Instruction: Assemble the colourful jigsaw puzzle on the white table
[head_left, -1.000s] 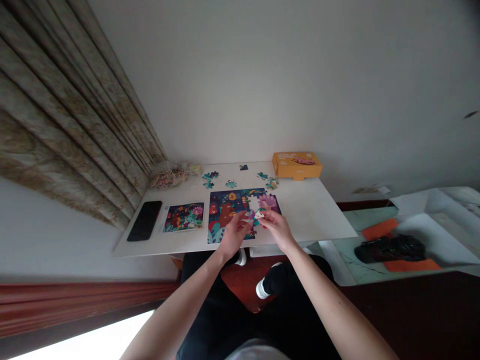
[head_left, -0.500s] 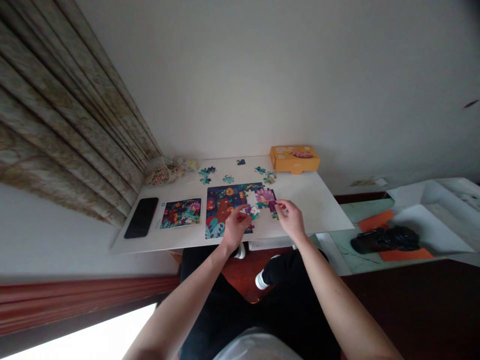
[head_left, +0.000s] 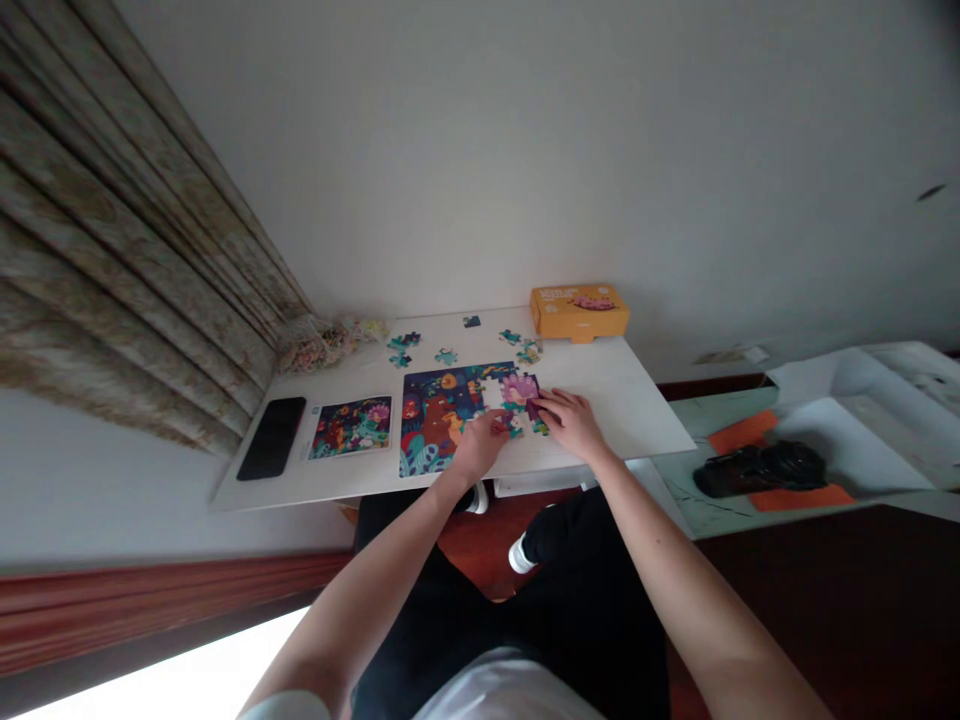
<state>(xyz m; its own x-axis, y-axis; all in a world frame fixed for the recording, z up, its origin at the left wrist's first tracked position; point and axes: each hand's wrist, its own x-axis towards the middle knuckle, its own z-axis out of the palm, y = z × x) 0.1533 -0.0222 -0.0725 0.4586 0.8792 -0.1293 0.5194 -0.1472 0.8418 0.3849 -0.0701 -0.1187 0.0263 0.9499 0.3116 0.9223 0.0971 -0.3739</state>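
Note:
A partly joined jigsaw puzzle point(head_left: 431, 405) with a dark, colourful forest picture lies on the white table point(head_left: 600, 375). A bare gap shows in its right part, beside a section with a purple-pink peacock-like tail point(head_left: 519, 388). My left hand point(head_left: 480, 445) is closed at the puzzle's lower middle, its fingertips pinching a small jigsaw piece that they largely hide. At the right edge of the purple section, my right hand point(head_left: 574, 422) has its fingertips on a purple jigsaw piece point(head_left: 533, 408). Several loose jigsaw pieces point(head_left: 446, 356) lie behind the puzzle.
Left of the puzzle are a reference picture card point(head_left: 350, 427) and a black phone point(head_left: 271, 438). A yellow puzzle box point(head_left: 579, 312) stands at the back right, and a bag of shredded filler point(head_left: 322, 345) at the back left. Right of the table lies a black object point(head_left: 757, 470).
My left hand has moved slightly right, closer to my right hand. My right fingers have come down onto the purple section's edge. The whole view has shifted a little.

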